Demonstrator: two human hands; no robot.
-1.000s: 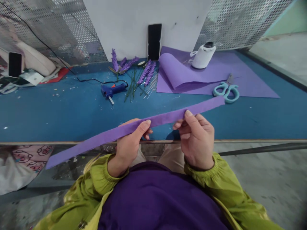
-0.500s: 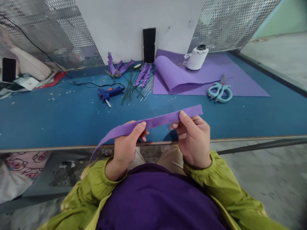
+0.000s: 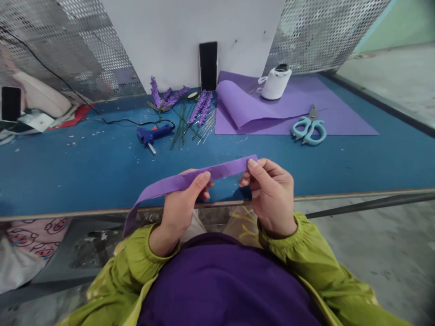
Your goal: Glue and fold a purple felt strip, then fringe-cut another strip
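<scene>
A long purple strip, which looks like felt or crepe paper, is stretched between my hands above the table's front edge. My left hand pinches it partway along, thumb on top, and the rest of the strip droops off to the left towards my sleeve. At the strip's right end, my right hand grips it between thumb and fingers, close to the cut edge. Beyond my hands lie light-blue-handled scissors and a purple sheet with one side rolled over.
A blue glue gun with a black cord lies left of several green stems, wires and purple flower sprigs. A phone leans on the white board. A white container stands on the sheet. Another person's arm is at far left.
The strip has slid leftwards through my right hand's grip, so that hand now holds it near its end. The view has shifted slightly.
</scene>
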